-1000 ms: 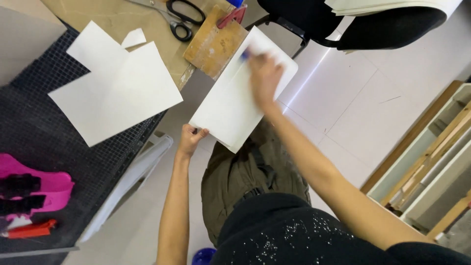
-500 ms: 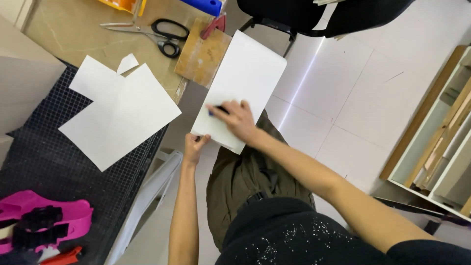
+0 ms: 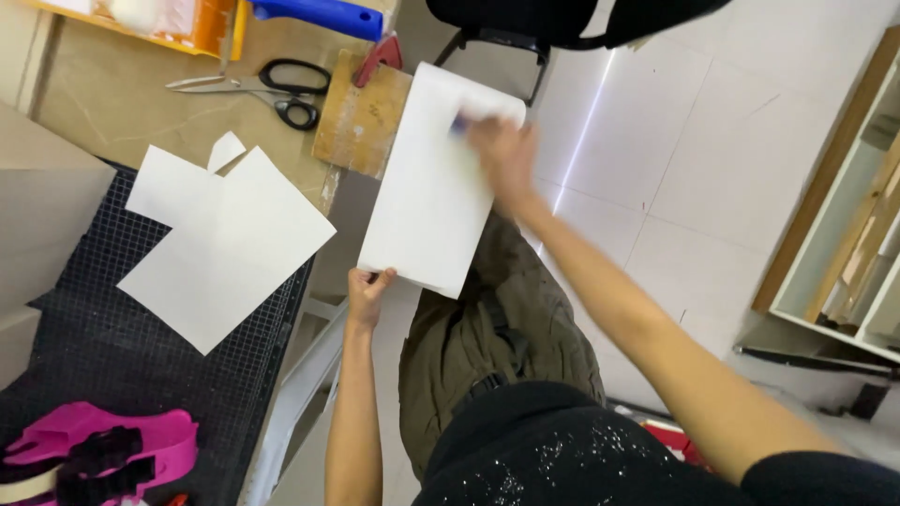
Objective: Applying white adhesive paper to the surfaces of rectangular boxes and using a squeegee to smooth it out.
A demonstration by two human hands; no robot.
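A white sheet [image 3: 429,183] is held above the lap, its upper part overlapping the edge of the bench [image 3: 141,112] and a small wooden board [image 3: 358,122]. Its near left corner is pinched between the closed fingers of the left hand [image 3: 367,292], while the right hand [image 3: 504,155] is laid on the far right corner, fingers curled around a small blue object [image 3: 459,123]. The sheet's long axis is seen running from the near left corner up and slightly right, away from the body. The right hand is blurred, so the blue object cannot be made out clearly. Black-handled scissors [image 3: 267,86] and loose white paper pieces [image 3: 220,244] are seen on the bench to the left, well apart from the sheet.
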